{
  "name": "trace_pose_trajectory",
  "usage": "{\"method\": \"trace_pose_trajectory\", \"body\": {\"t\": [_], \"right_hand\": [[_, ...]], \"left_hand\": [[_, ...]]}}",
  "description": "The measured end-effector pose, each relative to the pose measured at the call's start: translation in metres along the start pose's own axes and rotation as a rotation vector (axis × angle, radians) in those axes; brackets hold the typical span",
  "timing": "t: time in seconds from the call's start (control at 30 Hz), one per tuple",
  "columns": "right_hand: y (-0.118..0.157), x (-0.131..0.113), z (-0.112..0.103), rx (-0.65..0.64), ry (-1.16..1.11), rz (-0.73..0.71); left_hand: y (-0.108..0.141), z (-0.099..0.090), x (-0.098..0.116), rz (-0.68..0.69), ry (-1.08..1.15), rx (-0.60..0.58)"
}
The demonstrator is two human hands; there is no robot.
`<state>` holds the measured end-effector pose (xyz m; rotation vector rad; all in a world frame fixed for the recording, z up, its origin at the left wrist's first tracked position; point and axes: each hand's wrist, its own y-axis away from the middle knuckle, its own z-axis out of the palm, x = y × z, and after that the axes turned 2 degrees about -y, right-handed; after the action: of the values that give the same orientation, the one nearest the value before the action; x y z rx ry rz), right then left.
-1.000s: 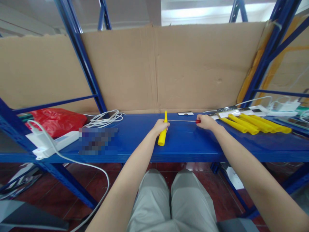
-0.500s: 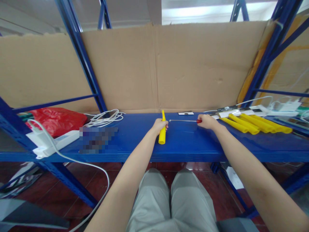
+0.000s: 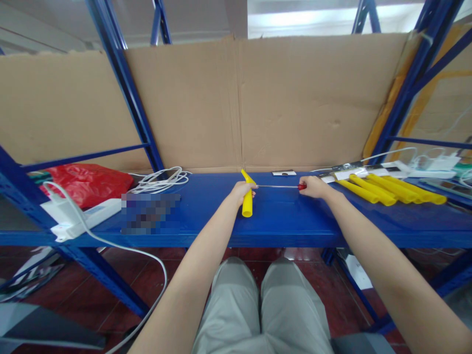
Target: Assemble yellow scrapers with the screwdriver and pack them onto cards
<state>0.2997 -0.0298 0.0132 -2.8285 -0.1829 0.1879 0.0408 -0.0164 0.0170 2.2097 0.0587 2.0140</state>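
My left hand (image 3: 241, 191) is closed around the middle of a yellow tapered tube (image 3: 247, 207), its hollow wide end toward me and its narrow end tilted away to the left. My right hand (image 3: 312, 187) grips the red handle of a screwdriver (image 3: 278, 186) held level above the blue shelf. Its long metal shaft points left, and the tip is at the tube beside my left fingers; whether it goes into the tube I cannot tell. Several similar yellow tubes (image 3: 385, 191) lie side by side to the right of my right hand.
On the left are a red plastic bag (image 3: 92, 184), a white power strip (image 3: 88, 216) and coiled white cable (image 3: 162, 181). A small black-and-white piece (image 3: 283, 173) lies at the back of the blue shelf (image 3: 206, 223). Cardboard (image 3: 302, 103) walls the rear.
The screwdriver has moved slightly left, and its tip has reached the tube in my left hand. That tube's narrow end has tipped to the left.
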Motion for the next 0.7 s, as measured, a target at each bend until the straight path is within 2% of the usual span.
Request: {"method": "trace_pose_trajectory", "body": {"t": [0.7], "right_hand": [[0.0008, -0.0052, -0.0014, -0.014, 0.001, -0.001]], "left_hand": [[-0.001, 0.0024, -0.0024, -0.008, -0.014, 0.057]]}}
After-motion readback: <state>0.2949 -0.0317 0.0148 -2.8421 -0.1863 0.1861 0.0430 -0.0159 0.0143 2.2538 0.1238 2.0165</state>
